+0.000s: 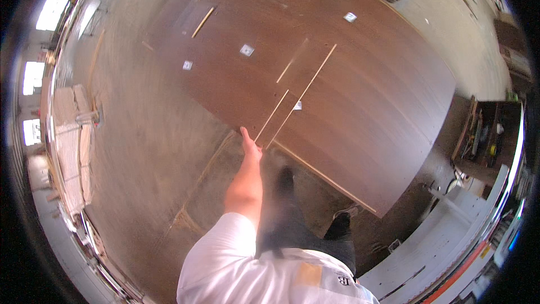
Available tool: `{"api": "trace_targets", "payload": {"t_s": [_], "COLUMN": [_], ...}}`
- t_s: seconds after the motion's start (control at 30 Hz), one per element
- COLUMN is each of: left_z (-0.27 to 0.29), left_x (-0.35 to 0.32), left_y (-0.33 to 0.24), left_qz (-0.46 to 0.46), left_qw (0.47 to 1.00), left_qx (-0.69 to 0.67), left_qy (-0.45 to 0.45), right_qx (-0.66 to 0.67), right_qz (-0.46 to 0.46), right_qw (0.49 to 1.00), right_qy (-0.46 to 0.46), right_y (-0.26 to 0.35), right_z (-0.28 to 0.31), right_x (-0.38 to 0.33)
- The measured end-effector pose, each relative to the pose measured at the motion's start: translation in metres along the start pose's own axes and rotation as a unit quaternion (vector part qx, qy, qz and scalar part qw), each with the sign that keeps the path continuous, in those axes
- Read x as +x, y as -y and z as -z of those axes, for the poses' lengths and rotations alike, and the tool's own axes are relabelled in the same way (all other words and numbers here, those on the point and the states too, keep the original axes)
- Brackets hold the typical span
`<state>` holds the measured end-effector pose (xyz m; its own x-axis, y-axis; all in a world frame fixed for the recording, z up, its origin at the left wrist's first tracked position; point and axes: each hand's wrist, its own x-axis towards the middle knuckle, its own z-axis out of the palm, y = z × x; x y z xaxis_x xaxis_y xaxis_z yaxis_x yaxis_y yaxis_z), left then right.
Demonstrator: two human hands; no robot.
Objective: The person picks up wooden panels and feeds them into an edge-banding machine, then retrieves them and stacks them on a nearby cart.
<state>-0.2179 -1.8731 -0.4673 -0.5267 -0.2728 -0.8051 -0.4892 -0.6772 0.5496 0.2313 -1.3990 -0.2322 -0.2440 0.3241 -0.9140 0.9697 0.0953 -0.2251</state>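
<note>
My left hand (251,147) reaches forward from a white sleeve (225,253), closed on the near ends of two thin pale wooden strips (273,114). The longer strip (306,87) runs up and to the right over a large dark brown panel (360,107) lying on the floor. One finger points up past the strips. My right hand is not visible. Below the hand, my dark trousers and shoes (287,180) stand at the panel's near edge.
Loose pale strips (202,22) and small white square tags (246,50) lie on the panel. Stacked light boards (70,135) sit at the left. White furniture parts (450,231) and a cluttered shelf (486,135) stand at the right. Bare concrete floor (146,152) surrounds the panel.
</note>
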Motion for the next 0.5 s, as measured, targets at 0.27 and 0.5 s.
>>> {"api": "trace_targets", "payload": {"t_s": [0.27,0.5], "left_z": [-0.058,-0.109], "left_x": [-0.146,-0.275], "left_y": [0.202,0.377], "left_qz": [-0.005,-0.008], "left_qw": [0.999,1.0], "left_qx": [-0.033,-0.022], "left_qy": [0.042,-0.014], "right_qx": [0.114,0.301], "right_qz": [-0.035,-0.044], "right_qw": [0.993,0.952], "right_qy": [-0.013,-0.042], "right_y": [-0.253,-0.386], "right_z": [0.096,0.228], "right_x": [0.003,0.014]}}
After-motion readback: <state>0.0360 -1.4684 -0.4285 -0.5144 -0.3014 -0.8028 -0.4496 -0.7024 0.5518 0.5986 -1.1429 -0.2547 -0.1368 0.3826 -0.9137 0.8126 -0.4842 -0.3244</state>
